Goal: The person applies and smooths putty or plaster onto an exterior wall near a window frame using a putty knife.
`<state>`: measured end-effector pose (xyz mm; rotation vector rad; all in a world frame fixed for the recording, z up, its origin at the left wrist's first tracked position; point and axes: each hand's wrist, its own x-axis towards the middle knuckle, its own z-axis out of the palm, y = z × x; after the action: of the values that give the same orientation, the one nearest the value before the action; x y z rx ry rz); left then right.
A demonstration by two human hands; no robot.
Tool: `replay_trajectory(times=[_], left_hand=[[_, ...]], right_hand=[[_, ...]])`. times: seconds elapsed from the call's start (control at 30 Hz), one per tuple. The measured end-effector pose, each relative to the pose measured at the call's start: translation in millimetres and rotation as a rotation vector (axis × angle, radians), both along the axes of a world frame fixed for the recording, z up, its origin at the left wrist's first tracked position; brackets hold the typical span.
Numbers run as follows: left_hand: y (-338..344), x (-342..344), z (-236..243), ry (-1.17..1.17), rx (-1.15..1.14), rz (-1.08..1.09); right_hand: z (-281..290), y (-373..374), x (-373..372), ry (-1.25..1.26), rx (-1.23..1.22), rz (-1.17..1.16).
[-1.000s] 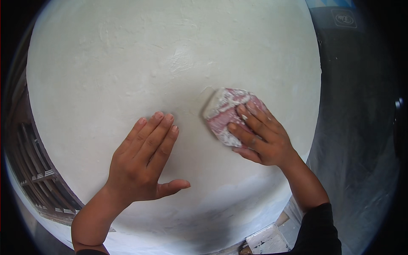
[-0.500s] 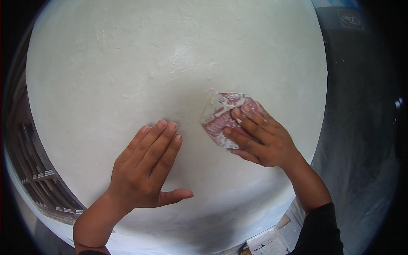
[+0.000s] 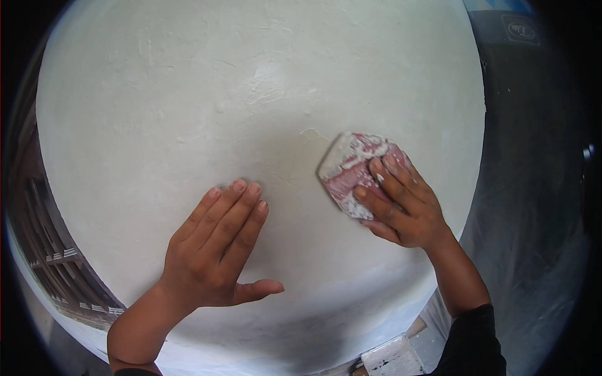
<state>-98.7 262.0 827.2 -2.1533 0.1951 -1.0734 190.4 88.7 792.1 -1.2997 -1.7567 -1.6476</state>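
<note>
A broad off-white plastered surface (image 3: 175, 94) fills most of the view, with small bumps and ridges and a shiny damp patch. Resting against it, my left hand (image 3: 216, 247) lies flat, fingers stretched up and thumb out to the side, holding nothing. To its right, my right hand (image 3: 407, 203) grips a flat reddish putty scraper (image 3: 351, 175) smeared with white paste. The scraper's left edge is at the surface or just off it; I cannot tell which. Beside that edge shows a slightly darker patch with a thin raised rim.
Dark wooden slats (image 3: 66, 269) run along the left side. Clear plastic sheeting (image 3: 520, 276) hangs over something dark on the right. Below, near my right sleeve, sits a white-smeared box-like thing (image 3: 394, 358). A blue and white strip shows at the top right.
My right hand has moved the scraper a short way to the right, uncovering the darker patch beside it. My left hand stays in place.
</note>
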Motion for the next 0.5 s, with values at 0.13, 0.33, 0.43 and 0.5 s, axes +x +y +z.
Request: replay_trajectory(times=[0.13,0.33,0.43,0.5], left_hand=[[0.4,6.7,0.3,0.006,0.003,-0.005],[-0.7,7.2,-4.1,0.023,-0.014,-0.022],[-1.3,8.3,-4.9,0.013,0.003,-0.015],[-2.2,7.4,-6.1,0.014,0.005,-0.021]], right_hand=[[6.7,7.5,-6.9,0.041,-0.049,0.022],[-5.2,-1.6,3.6,0.042,0.034,0.022],[3.0,2.1,-5.2,-0.001,0.005,0.017],[-4.2,-1.0,4.2,0.02,-0.024,0.02]])
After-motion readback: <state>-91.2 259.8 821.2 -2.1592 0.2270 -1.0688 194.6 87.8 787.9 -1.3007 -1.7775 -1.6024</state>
